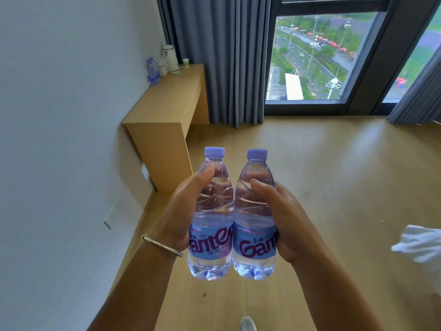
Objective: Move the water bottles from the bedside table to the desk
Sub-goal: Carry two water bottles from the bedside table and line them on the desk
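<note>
a wood-floored room with grey curtains (222,56) beside a tall window (317,56); along the white wall stands a light wooden desk (167,108), its far end holding an electric kettle (170,57), a cup (186,62) and two more water bottles (152,71). in mid-air, well short of the desk, the left hand (181,211) grips the left water bottle (211,216) and the right hand (284,216) grips the right water bottle (255,218), both upright, capped and touching side by side. a bracelet (162,245) circles the left wrist.
</note>
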